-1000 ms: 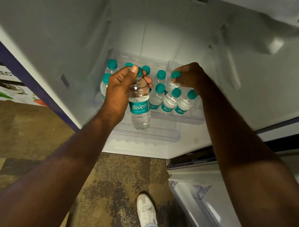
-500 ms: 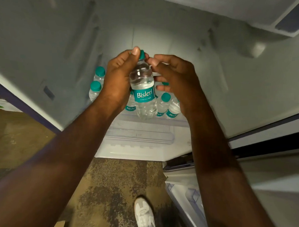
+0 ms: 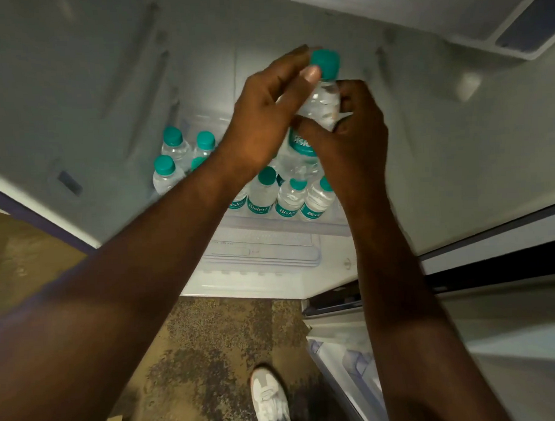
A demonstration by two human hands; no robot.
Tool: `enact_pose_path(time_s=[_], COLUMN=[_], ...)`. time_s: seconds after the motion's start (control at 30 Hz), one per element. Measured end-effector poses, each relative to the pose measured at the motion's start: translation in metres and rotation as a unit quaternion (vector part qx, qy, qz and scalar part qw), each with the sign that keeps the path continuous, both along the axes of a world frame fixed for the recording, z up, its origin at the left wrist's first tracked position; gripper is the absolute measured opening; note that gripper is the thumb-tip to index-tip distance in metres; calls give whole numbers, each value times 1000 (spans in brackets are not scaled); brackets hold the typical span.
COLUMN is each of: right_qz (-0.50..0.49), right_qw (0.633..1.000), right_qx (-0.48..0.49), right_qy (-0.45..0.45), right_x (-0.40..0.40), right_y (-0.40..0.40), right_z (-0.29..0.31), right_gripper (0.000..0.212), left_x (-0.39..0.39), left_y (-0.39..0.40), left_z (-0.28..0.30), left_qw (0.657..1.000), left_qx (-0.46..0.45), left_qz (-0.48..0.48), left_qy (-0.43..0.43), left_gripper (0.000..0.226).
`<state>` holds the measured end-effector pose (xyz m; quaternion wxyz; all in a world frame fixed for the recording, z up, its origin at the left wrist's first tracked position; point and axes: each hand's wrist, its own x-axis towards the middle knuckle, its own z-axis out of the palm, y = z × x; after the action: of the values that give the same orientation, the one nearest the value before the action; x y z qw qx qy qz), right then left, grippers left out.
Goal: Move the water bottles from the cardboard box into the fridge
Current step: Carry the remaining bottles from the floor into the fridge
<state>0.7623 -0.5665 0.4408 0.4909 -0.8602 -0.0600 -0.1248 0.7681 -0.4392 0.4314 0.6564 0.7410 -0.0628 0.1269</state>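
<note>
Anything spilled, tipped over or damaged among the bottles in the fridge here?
Nothing stands out. The bottles in the fridge tray stand upright with caps on, and no water shows on the fridge floor. Both the left hand and right hand grip the held bottle, capped and intact.

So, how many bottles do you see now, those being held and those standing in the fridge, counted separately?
Held bottle: 1, gripped by the left hand and the right hand
Standing bottles in the fridge: 8 at least partly visible; the arms may hide more
Total: 9 bottles
</note>
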Motion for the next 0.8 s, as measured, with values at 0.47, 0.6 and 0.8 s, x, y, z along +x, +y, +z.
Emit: enact_pose_path(time_s=[0.47, 0.6, 0.8], right_qz=[-149, -127, -120], right_qw=[975, 964, 944], right_qx=[-115, -161, -209], right_qy=[118, 167, 224], right_x=[41, 49, 63], right_y=[-16, -15, -14], right_z=[-46, -56, -69], right_gripper=[48, 58, 61], left_x=[-9, -7, -7], left_y=[29, 28, 29], left_z=[-91, -95, -97], left_qw=[723, 732, 737], left_qx=[666, 659, 659], left_qz=[17, 23, 21], left_qy=[182, 172, 147], left_gripper=[91, 90, 84])
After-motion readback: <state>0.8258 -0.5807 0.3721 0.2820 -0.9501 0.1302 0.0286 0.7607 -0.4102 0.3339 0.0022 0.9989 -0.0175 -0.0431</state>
